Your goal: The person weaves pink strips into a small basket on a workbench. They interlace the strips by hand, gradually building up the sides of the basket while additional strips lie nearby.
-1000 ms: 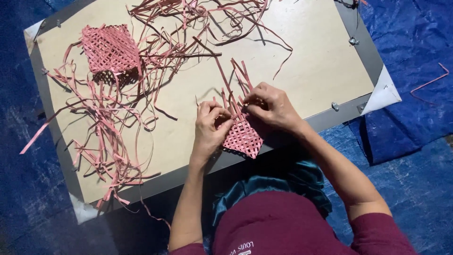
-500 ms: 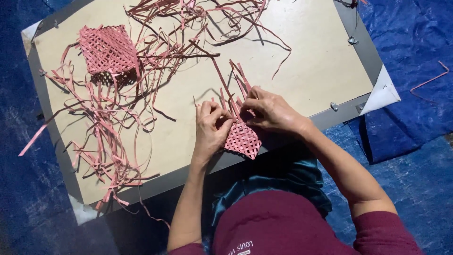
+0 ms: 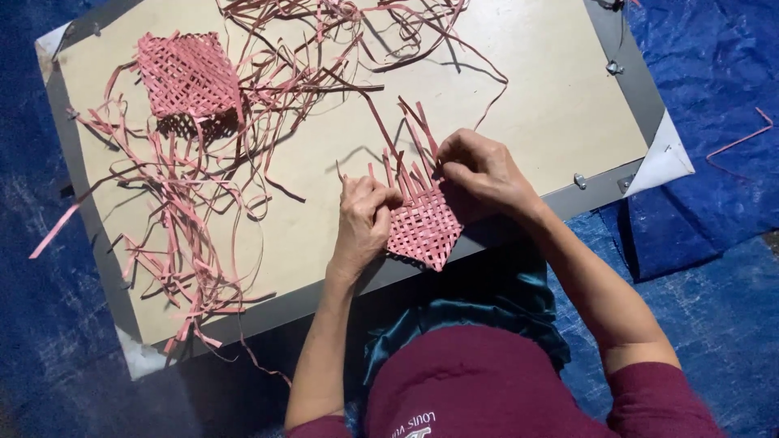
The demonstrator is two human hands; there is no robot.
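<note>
A small pink woven mat [image 3: 426, 223] of flat strips lies at the near edge of a pale board [image 3: 324, 186]. My left hand [image 3: 363, 221] presses on the mat's left side, fingers curled over the loose strip ends. My right hand [image 3: 481, 171] pinches strips at the mat's upper right corner, where several unwoven ends stick up. A long pink strip [image 3: 375, 122] runs from the mat up toward the loose pile.
A larger finished woven square [image 3: 187, 75] lies at the board's far left. A tangle of loose pink strips [image 3: 195, 195] spreads over the left half and top. The board has a grey rim [image 3: 81, 211] and rests on blue tarpaulin [image 3: 714, 97]. One stray strip [image 3: 740, 142] lies at right.
Both hands have shifted slightly on the small mat, my right hand working at the strip ends on its upper right. The mat stays in the same place.
</note>
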